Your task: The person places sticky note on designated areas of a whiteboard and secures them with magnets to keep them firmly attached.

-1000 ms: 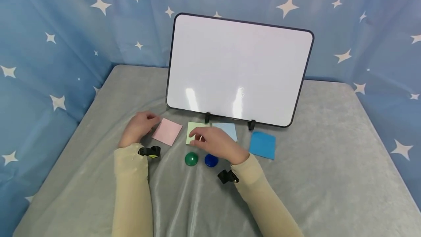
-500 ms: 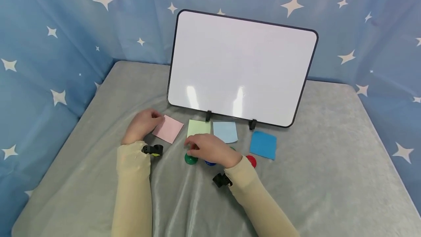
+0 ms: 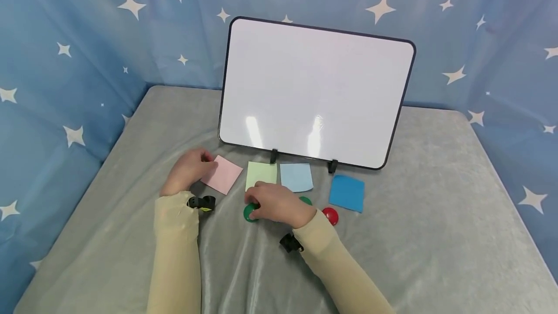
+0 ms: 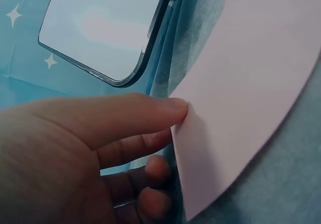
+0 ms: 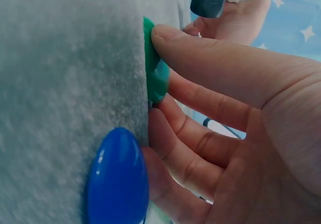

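Observation:
My left hand [image 3: 188, 171] pinches the left edge of a pink sticky note [image 3: 223, 176] between thumb and forefinger; the left wrist view shows the note [image 4: 251, 78] bowed, its lower part shaded. Low over the cloth, my right hand [image 3: 281, 202] holds a round green magnet [image 3: 248, 212] by its sides. From the right wrist, thumb and fingers show around this green magnet [image 5: 158, 81], partly covering it. Close by my lower fingers lies a blue magnet [image 5: 119, 179], hidden under the hand in the head view.
Behind the hands a whiteboard [image 3: 318, 86] leans on black stand feet. Before it lie a light green note [image 3: 261, 172], a pale blue note [image 3: 296, 177] and a bright blue note [image 3: 347, 193]. Another green magnet [image 3: 306, 200] and a red magnet [image 3: 330, 215] are right of my right hand.
My right hand has come down from above the light green note onto the green magnet and taken hold of it. My left hand has moved slightly right, onto the pink note's edge.

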Available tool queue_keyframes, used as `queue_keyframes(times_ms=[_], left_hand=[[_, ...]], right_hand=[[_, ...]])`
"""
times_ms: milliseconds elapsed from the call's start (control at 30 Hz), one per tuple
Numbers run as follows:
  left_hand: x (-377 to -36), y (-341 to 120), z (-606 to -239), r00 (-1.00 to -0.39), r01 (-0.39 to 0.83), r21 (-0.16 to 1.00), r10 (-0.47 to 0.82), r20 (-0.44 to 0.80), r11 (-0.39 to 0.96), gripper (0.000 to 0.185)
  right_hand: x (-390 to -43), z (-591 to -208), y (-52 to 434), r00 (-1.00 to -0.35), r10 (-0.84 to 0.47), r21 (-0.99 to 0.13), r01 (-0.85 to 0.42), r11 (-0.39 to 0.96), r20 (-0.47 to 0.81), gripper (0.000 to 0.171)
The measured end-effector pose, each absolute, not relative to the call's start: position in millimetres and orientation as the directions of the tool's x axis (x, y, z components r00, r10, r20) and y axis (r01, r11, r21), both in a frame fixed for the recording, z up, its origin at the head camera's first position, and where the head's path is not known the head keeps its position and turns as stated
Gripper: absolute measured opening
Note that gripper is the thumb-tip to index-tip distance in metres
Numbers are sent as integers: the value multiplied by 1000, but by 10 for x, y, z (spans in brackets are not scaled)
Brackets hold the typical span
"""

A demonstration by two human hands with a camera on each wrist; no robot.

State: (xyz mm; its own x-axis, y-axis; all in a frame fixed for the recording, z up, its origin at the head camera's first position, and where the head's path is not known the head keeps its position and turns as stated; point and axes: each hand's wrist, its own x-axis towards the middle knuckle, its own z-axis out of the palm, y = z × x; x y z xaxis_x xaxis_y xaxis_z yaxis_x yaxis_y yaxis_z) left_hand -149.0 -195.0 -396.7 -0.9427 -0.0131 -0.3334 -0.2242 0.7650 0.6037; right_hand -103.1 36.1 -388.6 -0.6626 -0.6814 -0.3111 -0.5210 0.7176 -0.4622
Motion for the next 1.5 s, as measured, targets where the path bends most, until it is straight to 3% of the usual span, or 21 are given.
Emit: queue_keyframes(times_ms=[600,900,1267,1500], left_hand=[[-1449,-1977,-3894,-962,-170,673,28,-273,720,16],[-1418,-1980,-3841,-977,-179,683,-44,-210,708,11],[-1410,-1968,-3755,-973,-174,696,-13,-231,697,21],[-1430,-1949,-3723,-984,-129,682,-6,-179,720,26]], right_hand=[[-996,-3920,410,-626,-733,-567,-514,644,-265,10],[-972,-3906,413,-624,-744,-564,-533,630,-241,9],[-1012,-3919,420,-597,-766,-584,-542,604,-239,13],[-1041,-3925,427,-585,-777,-613,-531,584,-233,12]])
